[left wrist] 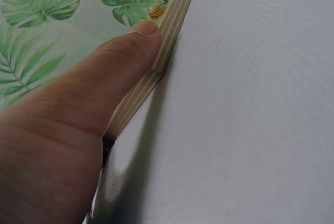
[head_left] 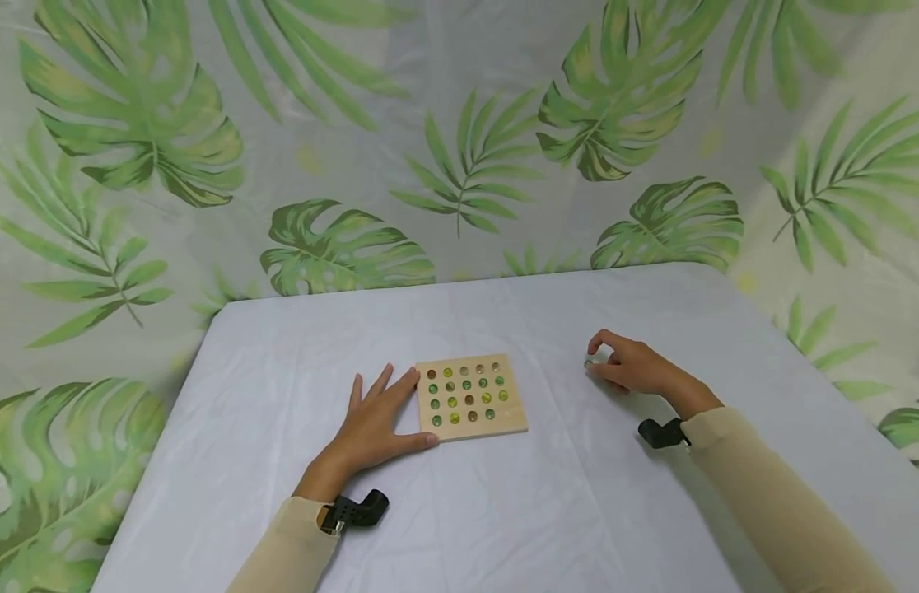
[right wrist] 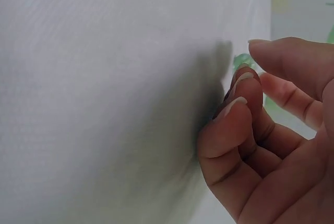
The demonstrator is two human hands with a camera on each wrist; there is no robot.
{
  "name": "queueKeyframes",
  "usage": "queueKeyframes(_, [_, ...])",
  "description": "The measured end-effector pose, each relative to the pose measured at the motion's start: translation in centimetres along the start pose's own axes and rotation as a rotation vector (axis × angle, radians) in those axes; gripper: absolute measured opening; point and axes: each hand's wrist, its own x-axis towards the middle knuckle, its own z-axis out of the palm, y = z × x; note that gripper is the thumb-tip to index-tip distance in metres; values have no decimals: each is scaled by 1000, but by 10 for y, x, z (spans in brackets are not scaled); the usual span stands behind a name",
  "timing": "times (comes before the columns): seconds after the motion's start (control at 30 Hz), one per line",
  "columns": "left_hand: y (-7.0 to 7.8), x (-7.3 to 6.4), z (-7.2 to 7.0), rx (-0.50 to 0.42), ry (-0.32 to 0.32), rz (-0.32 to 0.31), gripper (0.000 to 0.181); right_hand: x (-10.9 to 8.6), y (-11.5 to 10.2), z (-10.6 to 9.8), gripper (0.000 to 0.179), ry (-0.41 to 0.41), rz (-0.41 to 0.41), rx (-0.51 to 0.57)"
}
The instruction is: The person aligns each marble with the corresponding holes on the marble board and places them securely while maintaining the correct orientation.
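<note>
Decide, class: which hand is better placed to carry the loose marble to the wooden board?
Right hand: its fingers already curl around the marble. The left hand lies flat, bracing the wooden board.

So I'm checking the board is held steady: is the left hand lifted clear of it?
No, the left hand lies flat on the table with its thumb and fingers pressed against the wooden board.

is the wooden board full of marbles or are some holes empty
Cannot tell for sure: the wooden board shows marbles in most holes, but a few look brownish and may be empty.
</note>
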Motion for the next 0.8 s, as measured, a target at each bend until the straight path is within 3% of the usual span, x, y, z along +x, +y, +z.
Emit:
queueKeyframes(0.4, [0, -1, 2, -21, 2, 3, 105, 2, 11, 5, 25, 6, 39, 13])
queueKeyframes(0.8, [2, -2, -1, -10, 9, -1, 105, 2, 9, 7, 22, 31, -1, -23])
